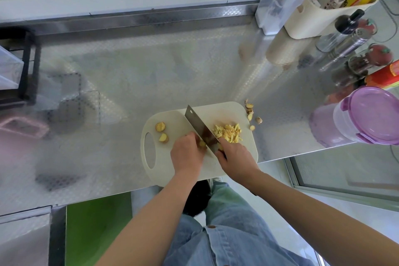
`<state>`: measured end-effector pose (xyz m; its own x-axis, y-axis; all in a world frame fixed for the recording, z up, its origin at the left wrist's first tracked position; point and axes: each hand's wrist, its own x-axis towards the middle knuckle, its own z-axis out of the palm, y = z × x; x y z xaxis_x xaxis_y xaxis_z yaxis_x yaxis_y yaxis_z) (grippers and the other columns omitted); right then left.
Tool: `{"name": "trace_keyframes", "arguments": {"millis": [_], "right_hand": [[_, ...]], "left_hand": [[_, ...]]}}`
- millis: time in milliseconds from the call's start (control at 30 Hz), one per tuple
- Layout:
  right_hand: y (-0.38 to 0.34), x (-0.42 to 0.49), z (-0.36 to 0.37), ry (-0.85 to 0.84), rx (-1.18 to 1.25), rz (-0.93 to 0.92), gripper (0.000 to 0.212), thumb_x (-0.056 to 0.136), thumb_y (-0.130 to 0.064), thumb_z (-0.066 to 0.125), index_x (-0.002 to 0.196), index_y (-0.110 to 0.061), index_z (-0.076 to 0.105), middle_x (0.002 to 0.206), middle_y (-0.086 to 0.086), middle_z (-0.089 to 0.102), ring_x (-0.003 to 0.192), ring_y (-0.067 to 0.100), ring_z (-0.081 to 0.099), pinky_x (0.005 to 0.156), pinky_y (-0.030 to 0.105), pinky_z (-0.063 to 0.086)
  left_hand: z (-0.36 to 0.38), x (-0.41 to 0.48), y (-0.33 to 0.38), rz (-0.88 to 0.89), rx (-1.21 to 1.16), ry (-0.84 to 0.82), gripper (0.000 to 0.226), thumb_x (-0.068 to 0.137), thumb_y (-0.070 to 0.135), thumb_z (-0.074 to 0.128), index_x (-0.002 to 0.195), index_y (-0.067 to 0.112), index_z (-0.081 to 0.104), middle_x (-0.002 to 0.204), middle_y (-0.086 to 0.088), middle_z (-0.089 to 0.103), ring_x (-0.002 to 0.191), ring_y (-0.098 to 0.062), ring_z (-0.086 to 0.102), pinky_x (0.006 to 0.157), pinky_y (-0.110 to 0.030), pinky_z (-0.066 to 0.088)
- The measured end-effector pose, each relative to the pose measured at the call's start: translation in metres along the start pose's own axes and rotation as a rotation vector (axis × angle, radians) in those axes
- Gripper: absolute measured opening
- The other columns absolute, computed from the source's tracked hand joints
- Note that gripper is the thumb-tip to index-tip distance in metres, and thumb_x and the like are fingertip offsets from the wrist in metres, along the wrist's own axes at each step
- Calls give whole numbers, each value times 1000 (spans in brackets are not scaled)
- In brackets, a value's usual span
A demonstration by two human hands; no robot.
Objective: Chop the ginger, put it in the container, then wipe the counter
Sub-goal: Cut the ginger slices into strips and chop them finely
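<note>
Ginger is what I'm working on, and from the head camera most of it lies as a pile of chopped ginger [227,133] on the right half of the white cutting board [235,110], just right of the cleaver [199,126]. My right hand [234,157] is wrapped tight round the cleaver's handle, the blade running away from me toward the far left. My left hand [187,153] is curled down on the board just left of the blade, fingers pressed onto a small ginger piece [202,143] that is mostly hidden under them. Two uncut ginger chunks [162,131] wait nearer the board's handle hole, and trimmed ginger scraps [251,114] sit on the steel counter [129,71] off the board's far right corner. To chop well, I judge I should keep my left fingertips tucked back, knuckles guiding the flat of the blade, and feed the piece in small steps. It is small, so it may roll or slip; short, straight-down cuts look safer than rocking. The purple-lidded container [367,114] stands well to the right with its lid on, so filling it and wiping are not yet begun.
</note>
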<state>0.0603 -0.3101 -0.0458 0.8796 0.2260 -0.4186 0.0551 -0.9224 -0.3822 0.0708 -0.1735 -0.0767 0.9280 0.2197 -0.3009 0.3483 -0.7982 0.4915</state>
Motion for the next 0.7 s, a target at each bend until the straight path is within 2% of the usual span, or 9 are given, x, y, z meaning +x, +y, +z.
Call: {"name": "trace_keyframes", "arguments": {"millis": [100, 267, 400, 500, 700], "right_hand": [[2, 0, 0, 3, -7, -11, 12, 100, -24, 36, 88, -20, 35, 62, -7, 34, 63, 21, 40, 48, 22, 21], [4, 2, 2, 5, -5, -15, 11, 99, -24, 37, 89, -22, 34, 61, -8, 34, 61, 19, 39, 48, 22, 21], [5, 4, 2, 11, 3, -7, 12, 98, -25, 38, 87, -20, 37, 65, -3, 41, 63, 21, 43, 54, 27, 29], [4, 4, 3, 8, 8, -3, 12, 99, -24, 38, 87, -19, 37, 67, -1, 43, 63, 22, 44, 56, 29, 31], [6, 1, 4, -1, -11, -15, 8, 99, -25, 38, 92, -20, 38, 66, -1, 41, 62, 22, 44, 52, 27, 27]], "left_hand": [[0, 1, 0, 1, 17, 5, 12, 85, 31, 63, 90, 21, 68, 87, 1, 70, 84, -23, 62, 67, -34, 50], [-2, 0, 1, -49, -51, 13, 14, 83, 31, 65, 93, 23, 70, 88, 2, 72, 86, -23, 64, 70, -34, 51], [-5, -1, 0, -129, -148, -6, 23, 80, 35, 67, 99, 23, 67, 92, 5, 71, 90, -20, 64, 74, -31, 49], [-7, -1, -2, -197, -204, -12, 19, 81, 37, 68, 93, 23, 70, 92, 6, 71, 91, -19, 63, 75, -28, 46], [-8, 0, 2, -268, -203, -37, 11, 84, 31, 67, 90, 25, 75, 91, 4, 72, 89, -21, 64, 70, -26, 43]]}}
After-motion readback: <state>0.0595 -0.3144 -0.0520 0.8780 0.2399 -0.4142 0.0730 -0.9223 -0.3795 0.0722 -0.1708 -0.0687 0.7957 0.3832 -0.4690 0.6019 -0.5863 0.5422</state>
